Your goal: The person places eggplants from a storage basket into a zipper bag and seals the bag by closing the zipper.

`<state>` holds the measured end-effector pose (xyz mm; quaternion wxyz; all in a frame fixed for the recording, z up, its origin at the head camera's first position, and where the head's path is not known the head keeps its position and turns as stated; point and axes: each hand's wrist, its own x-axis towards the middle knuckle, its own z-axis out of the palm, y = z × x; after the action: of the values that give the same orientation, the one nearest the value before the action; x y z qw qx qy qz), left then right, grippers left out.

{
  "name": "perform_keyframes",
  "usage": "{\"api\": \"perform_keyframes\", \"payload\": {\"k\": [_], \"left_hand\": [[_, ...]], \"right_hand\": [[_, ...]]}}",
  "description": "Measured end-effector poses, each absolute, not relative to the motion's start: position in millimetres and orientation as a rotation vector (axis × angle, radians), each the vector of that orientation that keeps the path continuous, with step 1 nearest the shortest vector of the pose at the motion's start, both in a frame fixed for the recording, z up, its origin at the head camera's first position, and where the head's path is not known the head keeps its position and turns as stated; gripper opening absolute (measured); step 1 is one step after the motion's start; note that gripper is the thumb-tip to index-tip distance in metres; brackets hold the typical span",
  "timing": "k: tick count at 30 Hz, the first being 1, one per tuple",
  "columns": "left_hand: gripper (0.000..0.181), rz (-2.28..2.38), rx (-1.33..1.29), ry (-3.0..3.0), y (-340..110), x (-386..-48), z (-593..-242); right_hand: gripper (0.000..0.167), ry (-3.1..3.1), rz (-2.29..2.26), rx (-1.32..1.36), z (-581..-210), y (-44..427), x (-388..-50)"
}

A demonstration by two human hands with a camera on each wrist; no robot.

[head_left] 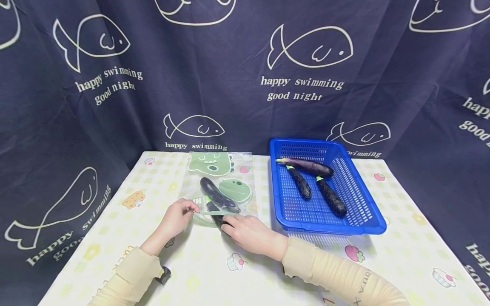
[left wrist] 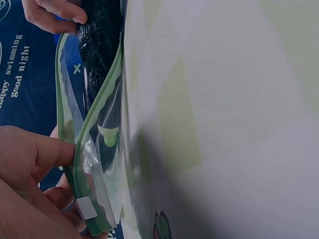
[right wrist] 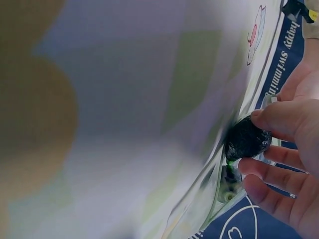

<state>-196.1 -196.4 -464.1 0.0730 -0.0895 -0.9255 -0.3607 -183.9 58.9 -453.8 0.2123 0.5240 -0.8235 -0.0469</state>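
A clear zip bag with green dinosaur prints lies on the table, its mouth towards me. Inside rests a smooth dark eggplant. My left hand pinches the left end of the bag's green zip edge, close to the white slider. My right hand grips a second eggplant by its blunt end, thumb on one side and fingers on the other. This wrinkled black eggplant is partly through the open mouth, green stem end inside.
To the right stands a blue plastic basket holding three eggplants: a long purple one and two black wrinkled ones. A patterned cloth covers the table. A dark blue fish-print curtain hangs behind.
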Motion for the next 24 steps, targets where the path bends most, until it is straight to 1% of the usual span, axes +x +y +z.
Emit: {"api": "perform_keyframes", "payload": {"k": [8,15,24], "left_hand": [[0.022,-1.078,-0.256,-2.776,-196.0,-196.0,-464.7],[0.021,-1.079,-0.249,-2.783,-195.9,-196.7,-464.7],[0.020,-1.083,-0.245,-2.793,-196.3,-196.0,-462.1]], "right_hand": [[0.019,-2.280,-0.121,1.487,-449.9,63.9,-180.7],[0.029,-2.258,-0.144,1.513,-443.8,72.8,-175.9],[0.035,-2.211,-0.107,1.493,-441.9,72.5,-178.8]]}}
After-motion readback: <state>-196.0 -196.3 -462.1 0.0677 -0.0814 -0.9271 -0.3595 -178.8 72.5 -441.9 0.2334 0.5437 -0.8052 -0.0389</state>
